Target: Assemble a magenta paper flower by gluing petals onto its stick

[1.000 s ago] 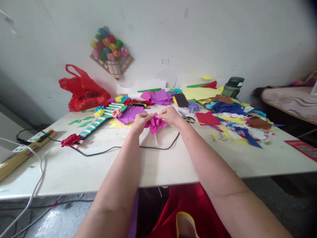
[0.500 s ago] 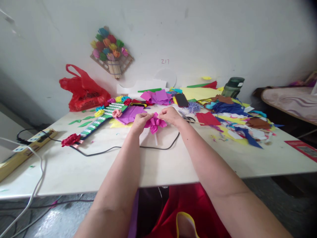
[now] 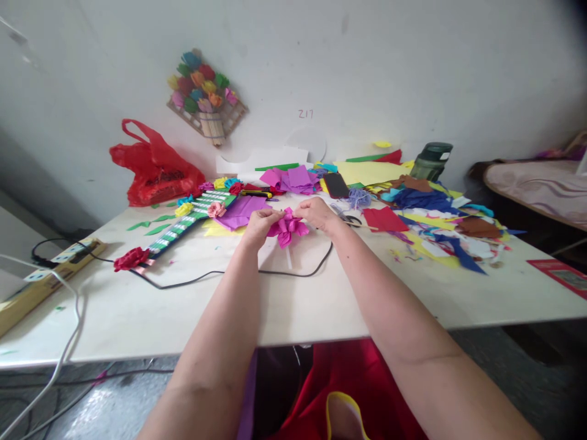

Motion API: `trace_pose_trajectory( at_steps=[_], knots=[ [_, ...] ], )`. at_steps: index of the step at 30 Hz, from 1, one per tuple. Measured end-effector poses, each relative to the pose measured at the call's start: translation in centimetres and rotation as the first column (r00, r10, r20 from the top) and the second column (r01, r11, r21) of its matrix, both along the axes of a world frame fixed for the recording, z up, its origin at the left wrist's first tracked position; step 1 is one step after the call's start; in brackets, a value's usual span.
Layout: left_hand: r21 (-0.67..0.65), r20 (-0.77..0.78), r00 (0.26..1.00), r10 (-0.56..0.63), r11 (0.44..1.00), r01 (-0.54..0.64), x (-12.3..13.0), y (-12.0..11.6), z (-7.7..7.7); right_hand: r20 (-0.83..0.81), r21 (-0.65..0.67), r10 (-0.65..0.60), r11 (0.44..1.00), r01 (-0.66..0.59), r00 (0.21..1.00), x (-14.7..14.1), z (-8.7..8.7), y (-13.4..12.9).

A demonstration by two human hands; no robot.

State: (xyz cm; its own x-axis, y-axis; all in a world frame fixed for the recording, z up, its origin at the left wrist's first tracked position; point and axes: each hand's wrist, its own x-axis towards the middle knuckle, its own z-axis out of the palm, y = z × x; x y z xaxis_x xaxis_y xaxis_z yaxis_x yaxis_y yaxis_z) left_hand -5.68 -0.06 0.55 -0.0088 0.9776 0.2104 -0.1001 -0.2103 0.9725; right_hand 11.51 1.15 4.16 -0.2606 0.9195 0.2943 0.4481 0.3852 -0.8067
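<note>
Between my hands is a magenta paper flower [image 3: 288,228] with a pale stem pointing down over the table. My left hand [image 3: 263,225] pinches the flower's left petals. On the other side, my right hand [image 3: 316,214] has its fingers pressed together on the upper right petals. The fingertips are partly hidden by paper. Purple paper [image 3: 241,212] lies just left of my left hand. Scissors [image 3: 352,220] rest to the right of my right hand.
A black cable [image 3: 192,280] crosses the white table [image 3: 137,324]. Behind are a phone [image 3: 336,185], a red bag [image 3: 158,171] and a green bottle [image 3: 431,161]. Paper scraps [image 3: 431,214] cover the right side; a flower-trimmed striped board [image 3: 183,223] lies left.
My right hand's fingers have shifted slightly at the flower's upper petals. My left hand has hardly moved.
</note>
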Motion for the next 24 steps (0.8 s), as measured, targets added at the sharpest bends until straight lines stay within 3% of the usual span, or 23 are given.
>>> trace_pose_trajectory(
  at_steps=[17, 24],
  knots=[
    [-0.020, 0.013, 1.000, 0.012, 1.000, -0.012, 0.09, 0.05, 0.08, 0.047, -0.033, -0.079, 0.996, 0.080, 0.996, -0.31, -0.01, -0.19],
    [-0.038, 0.008, 1.000, 0.007, 0.999, -0.007, -0.01, 0.18, -0.18, 0.053, 0.013, -0.070, 0.998, 0.069, 0.996, -0.21, 0.11, -0.38]
  ],
)
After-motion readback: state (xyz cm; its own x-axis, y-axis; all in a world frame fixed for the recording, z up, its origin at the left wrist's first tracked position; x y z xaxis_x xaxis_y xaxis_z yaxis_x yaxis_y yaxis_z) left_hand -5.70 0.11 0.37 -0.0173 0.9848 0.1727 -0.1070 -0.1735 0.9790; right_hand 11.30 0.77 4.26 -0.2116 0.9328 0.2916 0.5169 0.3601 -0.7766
